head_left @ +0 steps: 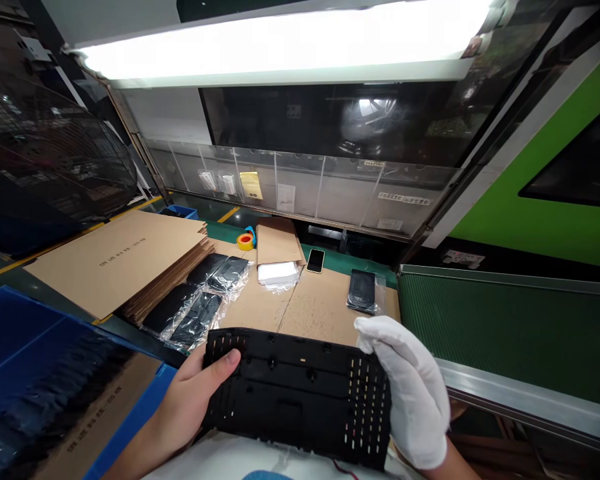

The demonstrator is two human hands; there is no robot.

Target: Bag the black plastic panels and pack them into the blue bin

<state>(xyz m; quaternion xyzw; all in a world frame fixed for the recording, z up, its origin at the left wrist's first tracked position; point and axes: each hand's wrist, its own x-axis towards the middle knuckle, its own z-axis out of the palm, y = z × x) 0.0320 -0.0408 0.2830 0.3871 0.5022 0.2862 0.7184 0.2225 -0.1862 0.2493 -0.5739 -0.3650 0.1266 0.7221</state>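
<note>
A black plastic panel (285, 393) with rows of vent slots at both ends is held up in front of my body, tilted. My left hand (193, 393), bare, grips its left end with the thumb lying on the face; the other fingers are hidden behind. My right hand (410, 387), in a white glove, closes on the right end near the upper corner. Beyond the panel, bagged black parts (197, 317) lie on the cardboard-covered bench (325, 303). Another bagged black part (361, 291) rests at the right.
A cardboard stack (125, 253) stands at the left, above a blue bin (20, 313) of bagged dark parts. Yellow tape (245, 241), a cardboard box (279, 241) with white sheets and a phone (315, 261) sit at the back. A green conveyor belt (510, 340) runs right.
</note>
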